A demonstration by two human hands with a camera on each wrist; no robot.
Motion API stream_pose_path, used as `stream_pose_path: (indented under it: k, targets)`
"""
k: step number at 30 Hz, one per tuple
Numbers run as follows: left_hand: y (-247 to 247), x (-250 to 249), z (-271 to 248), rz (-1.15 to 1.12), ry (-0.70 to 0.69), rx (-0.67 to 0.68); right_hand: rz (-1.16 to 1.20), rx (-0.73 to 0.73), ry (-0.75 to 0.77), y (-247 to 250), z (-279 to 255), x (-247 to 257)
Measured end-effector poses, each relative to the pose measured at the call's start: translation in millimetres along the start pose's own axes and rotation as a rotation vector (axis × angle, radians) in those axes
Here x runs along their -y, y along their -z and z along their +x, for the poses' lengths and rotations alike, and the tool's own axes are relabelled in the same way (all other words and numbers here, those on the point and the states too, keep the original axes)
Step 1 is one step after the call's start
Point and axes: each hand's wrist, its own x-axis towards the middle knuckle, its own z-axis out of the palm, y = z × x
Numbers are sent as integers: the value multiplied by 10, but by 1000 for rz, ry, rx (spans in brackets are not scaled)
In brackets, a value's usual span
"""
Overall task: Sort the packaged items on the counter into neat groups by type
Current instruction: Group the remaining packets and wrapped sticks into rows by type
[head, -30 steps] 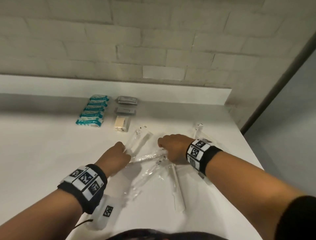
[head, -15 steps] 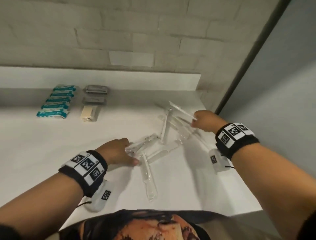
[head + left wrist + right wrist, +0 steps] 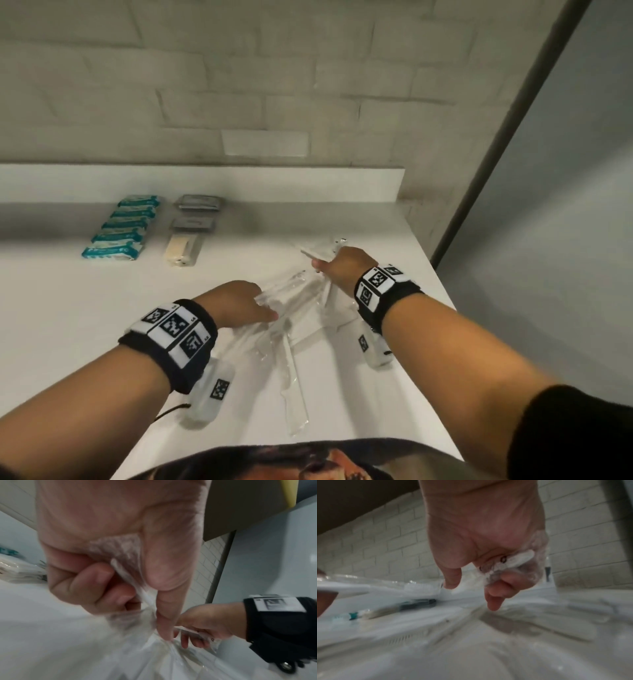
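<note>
Right hand (image 3: 342,270) back nearer pile, five teal packets (image 3: 120,228), two grey packets (image 3: 197,212)

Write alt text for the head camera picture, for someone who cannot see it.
Two hands, the left hand and the right hand, gather clear-wrapped long packets on a white counter. Farther back lie a row of teal packets, grey packets and one cream packet.

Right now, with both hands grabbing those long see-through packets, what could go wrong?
1. The clear packets lie crossed in a loose pile, so pulling one may drag others out of line.
2. One packet reaches toward the counter's near edge; a tug might slide it off.
3. The left hand and right hand each hold slippery wrappers, which could slip free.
</note>
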Motion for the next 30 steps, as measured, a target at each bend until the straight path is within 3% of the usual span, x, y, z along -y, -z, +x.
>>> stream_pose_path:
  k: [4,9,11,15,19,22,25,27,30]
  targets:
    - [-92,-14,95,61,-17,87,-183,162,-35,-55,63,150]
    - [-54,-64,103,36,-80,162,-291,253,-5,9,12,171]
    - [81,-39,173,-7,-91,134,-126,258,-37,65,65,141]
    - [508,-40,445,-138,-50,-38,300,152,-55,302,227,174]
    - [845,-108,900,-376,18,-135,358,139,-14,442,590,350]
    - [941,-144,1287,-480,43,-202,251,66,-22,452,967,407]
    - [894,-45,1610,-443,131,-189,73,-130,-68,394,1215,348]
    - [837,77,1747,-460,184,-164,48,-195,11,313,1276,356]
    - [721,255,1893,-544,228,-211,-6,-75,254,141,1229,476]
